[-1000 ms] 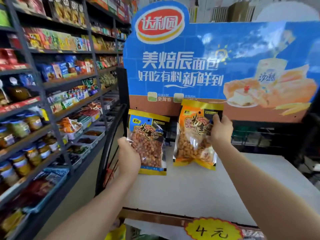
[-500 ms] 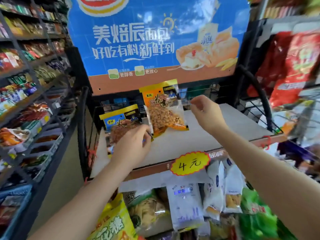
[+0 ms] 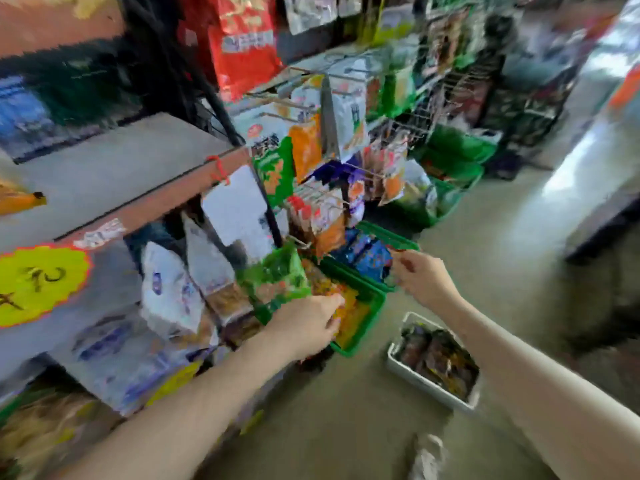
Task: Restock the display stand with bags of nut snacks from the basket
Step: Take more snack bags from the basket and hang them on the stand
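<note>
The picture is blurred by motion. The display stand's grey top shelf (image 3: 114, 168) is at the upper left, and a corner of an orange nut bag (image 3: 17, 199) lies at its left edge. On the floor beside the stand sits a green basket (image 3: 367, 317) with orange nut snack bags (image 3: 349, 310) inside. My left hand (image 3: 308, 323) reaches down to it, fingertips on the orange bags; blur hides whether it grips one. My right hand (image 3: 424, 277) hovers loosely curled and holds nothing, next to a second green basket (image 3: 391, 240) with blue bags.
A white basket (image 3: 405, 368) of dark bags stands on the floor under my right forearm. Wire racks of hanging snack bags (image 3: 346, 133) crowd behind the baskets. White bags (image 3: 173, 292) fill the stand's lower shelf, behind a yellow price tag (image 3: 38, 282). Bare floor lies to the right.
Both hands let go of the two nut bags on the top shelf and dropped toward the floor baskets. My view swung down and to the right.
</note>
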`<state>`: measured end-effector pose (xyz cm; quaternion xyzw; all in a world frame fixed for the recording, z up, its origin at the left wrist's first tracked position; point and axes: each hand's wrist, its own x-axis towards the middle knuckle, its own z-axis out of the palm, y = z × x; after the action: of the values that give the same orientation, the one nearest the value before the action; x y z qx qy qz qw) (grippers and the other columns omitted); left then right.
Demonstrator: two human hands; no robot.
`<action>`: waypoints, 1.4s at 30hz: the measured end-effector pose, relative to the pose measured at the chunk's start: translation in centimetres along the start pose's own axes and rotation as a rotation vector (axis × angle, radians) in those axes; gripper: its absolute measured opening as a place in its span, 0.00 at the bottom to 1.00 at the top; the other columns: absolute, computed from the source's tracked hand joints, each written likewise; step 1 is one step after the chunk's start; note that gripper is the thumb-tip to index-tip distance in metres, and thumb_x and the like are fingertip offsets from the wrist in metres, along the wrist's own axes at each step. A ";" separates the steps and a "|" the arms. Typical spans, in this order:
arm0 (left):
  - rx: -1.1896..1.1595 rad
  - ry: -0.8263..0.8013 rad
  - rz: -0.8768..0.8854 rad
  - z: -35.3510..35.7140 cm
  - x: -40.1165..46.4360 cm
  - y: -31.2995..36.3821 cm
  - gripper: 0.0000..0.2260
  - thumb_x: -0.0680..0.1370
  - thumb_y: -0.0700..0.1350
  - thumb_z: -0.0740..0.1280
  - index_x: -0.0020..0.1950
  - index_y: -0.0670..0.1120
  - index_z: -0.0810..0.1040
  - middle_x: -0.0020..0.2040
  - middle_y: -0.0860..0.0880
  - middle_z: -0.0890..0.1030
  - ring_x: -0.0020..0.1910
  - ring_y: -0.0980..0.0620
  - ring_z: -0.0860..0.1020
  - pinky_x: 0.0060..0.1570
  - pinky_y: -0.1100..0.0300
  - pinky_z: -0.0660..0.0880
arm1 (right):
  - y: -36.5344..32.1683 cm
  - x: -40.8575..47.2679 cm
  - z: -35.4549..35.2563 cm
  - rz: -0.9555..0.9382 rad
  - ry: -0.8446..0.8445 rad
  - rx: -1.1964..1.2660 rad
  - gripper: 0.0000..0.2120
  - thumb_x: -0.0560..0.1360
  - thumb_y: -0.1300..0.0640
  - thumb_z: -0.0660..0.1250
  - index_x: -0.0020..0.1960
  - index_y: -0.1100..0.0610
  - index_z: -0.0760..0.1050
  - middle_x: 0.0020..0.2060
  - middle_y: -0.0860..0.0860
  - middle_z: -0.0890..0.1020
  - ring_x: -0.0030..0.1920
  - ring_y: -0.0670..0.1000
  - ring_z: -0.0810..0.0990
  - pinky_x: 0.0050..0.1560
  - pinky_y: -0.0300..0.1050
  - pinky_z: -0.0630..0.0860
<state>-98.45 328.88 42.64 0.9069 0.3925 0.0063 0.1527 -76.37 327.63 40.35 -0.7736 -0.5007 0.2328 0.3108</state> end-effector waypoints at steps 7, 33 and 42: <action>0.089 -0.521 -0.003 13.3 16.1 10.0 0.15 0.77 0.50 0.57 0.61 0.45 0.69 0.59 0.42 0.77 0.58 0.41 0.75 0.51 0.49 0.74 | 21.2 3.8 -8.9 0.385 -0.161 -0.118 0.07 0.75 0.58 0.62 0.38 0.56 0.73 0.37 0.56 0.79 0.39 0.51 0.74 0.40 0.44 0.69; -0.238 -0.500 -0.359 70.1 45.6 1.9 0.20 0.78 0.47 0.60 0.68 0.44 0.62 0.65 0.43 0.72 0.60 0.41 0.73 0.54 0.48 0.73 | 69.8 20.7 28.7 0.847 -0.313 -0.098 0.42 0.74 0.39 0.62 0.76 0.59 0.47 0.76 0.60 0.54 0.75 0.60 0.54 0.73 0.54 0.58; -0.207 -0.346 -0.329 73.7 46.5 2.9 0.15 0.74 0.52 0.66 0.54 0.45 0.68 0.50 0.44 0.78 0.46 0.40 0.78 0.39 0.51 0.73 | 73.1 19.0 29.8 0.883 -0.247 -0.003 0.41 0.74 0.41 0.62 0.76 0.51 0.42 0.76 0.59 0.53 0.75 0.61 0.55 0.71 0.57 0.62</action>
<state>-54.57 340.16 -31.83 0.7981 0.5000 -0.1336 0.3085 -42.89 330.15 -33.61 -0.8798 -0.1568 0.4327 0.1188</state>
